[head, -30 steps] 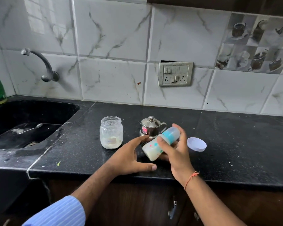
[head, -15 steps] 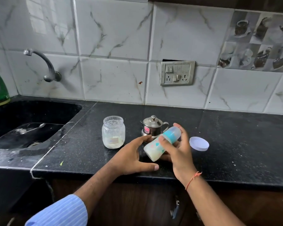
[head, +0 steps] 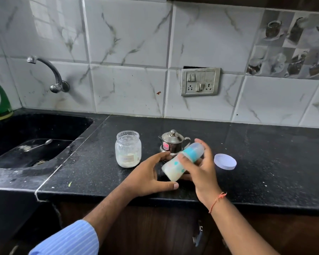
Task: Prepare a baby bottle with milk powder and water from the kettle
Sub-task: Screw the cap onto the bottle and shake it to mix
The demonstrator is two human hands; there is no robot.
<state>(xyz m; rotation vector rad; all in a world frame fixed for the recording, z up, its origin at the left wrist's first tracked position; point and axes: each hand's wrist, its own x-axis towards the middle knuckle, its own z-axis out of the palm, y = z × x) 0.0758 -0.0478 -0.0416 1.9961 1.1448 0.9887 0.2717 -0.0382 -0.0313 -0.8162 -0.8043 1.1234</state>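
My right hand (head: 201,173) grips the baby bottle (head: 175,168), which is tilted with its blue collar and clear cap up to the right and whitish milk in its lower end. My left hand (head: 149,177) is spread just left of the bottle, thumb on the counter, fingers apart and holding nothing. Behind the hands stands a small steel kettle (head: 171,142) with its lid on. A lidless glass jar (head: 128,149) with milk powder at its bottom stands left of the kettle. The jar's white lid (head: 225,161) lies flat to the right of my hand.
The black granite counter (head: 265,162) runs to the right. A black sink (head: 26,144) at the left holds a spoon (head: 39,145), under a wall tap (head: 50,74). A green-capped bottle (head: 0,105) stands at the far left. A switch socket (head: 200,81) is on the tiled wall.
The hands and bottle stay almost where they were; the bottle's tilt shifts only slightly. The view has drifted a little.
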